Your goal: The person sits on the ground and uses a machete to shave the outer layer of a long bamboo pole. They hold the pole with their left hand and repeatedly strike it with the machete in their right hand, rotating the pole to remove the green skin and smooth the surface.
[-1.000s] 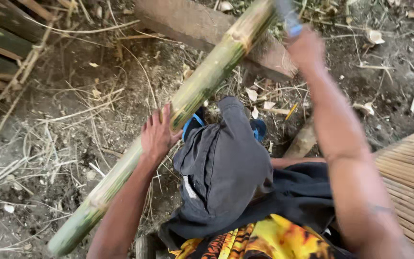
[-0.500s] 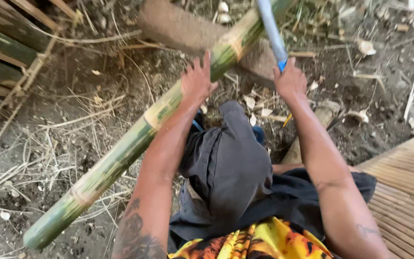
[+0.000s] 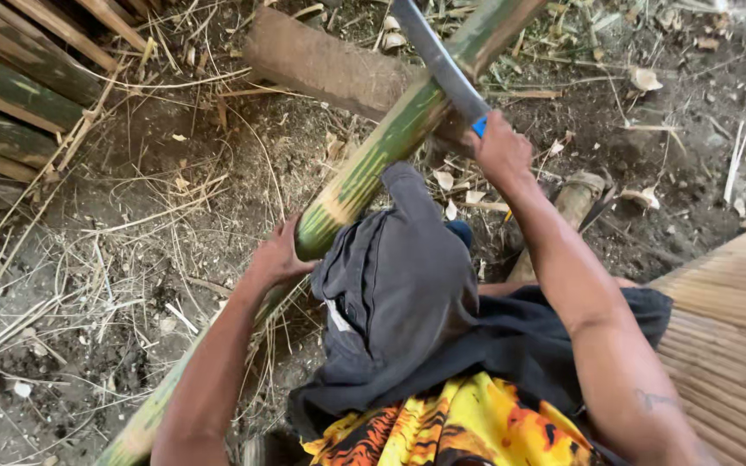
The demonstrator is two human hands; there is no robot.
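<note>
Bamboo pole: long, round green stalk with pale yellowish bands at the joints and mottled streaks; it runs diagonally from the lower left to the top right, propped on a wooden block.
Left hand: fingers wrapped around the pole's lower stretch, closed firmly on the smooth stem.
Right hand: fist closed on the blue handle of a blade.
Blade: long, flat, dull grey metal, its edge laid across the pole near the block.
Wooden block: rough brown log, lying across under the pole.
Ground: dark loose soil strewn with dry straw, chips and pale leaf scraps.
Split bamboo stack: flat greenish-brown slats at the upper left.
Slatted platform: thin tan strips, close-set, at the right edge.
Clothing: dark grey cloth over the knee, orange-yellow patterned fabric below.
</note>
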